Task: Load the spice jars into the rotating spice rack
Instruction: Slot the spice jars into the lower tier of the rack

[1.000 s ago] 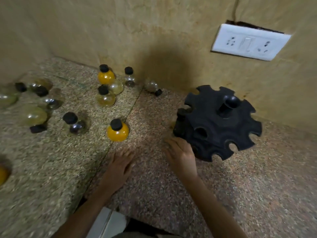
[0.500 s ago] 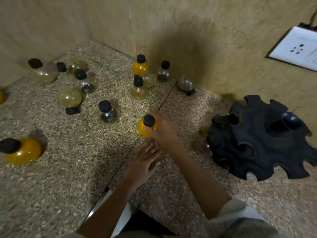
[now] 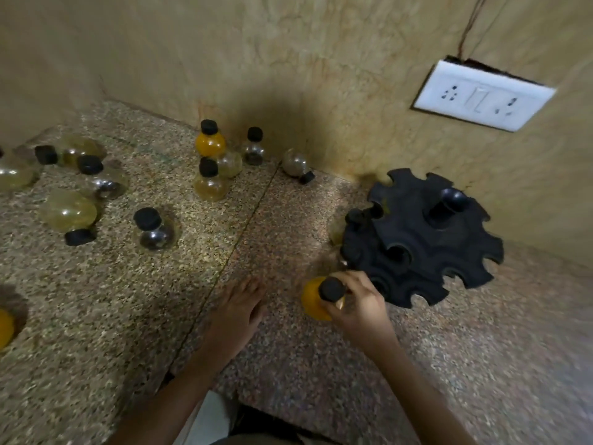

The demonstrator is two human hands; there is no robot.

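A black rotating spice rack (image 3: pixel 423 236) with notched tiers stands at the right, near the wall. My right hand (image 3: pixel 359 303) grips an orange spice jar (image 3: pixel 313 300) with a black cap, just left of the rack's lower tier. One jar cap (image 3: pixel 354 216) sits in a slot on the rack's left side. My left hand (image 3: pixel 237 311) lies flat on the granite counter (image 3: pixel 288 364), fingers apart, holding nothing. Several round jars with black caps stand or lie on the counter to the left, among them a clear jar (image 3: pixel 154 231) and an orange jar (image 3: pixel 210 141).
A white socket plate (image 3: pixel 481 96) is on the wall above the rack. A seam (image 3: pixel 244 226) splits the counter into two slabs. The counter's front edge (image 3: pixel 205 390) is near my body. Another orange jar (image 3: pixel 4 327) lies at the far left.
My right hand took the orange jar from the counter's middle and carried it right, up to the rack. The left hand stayed flat. The camera swung right.
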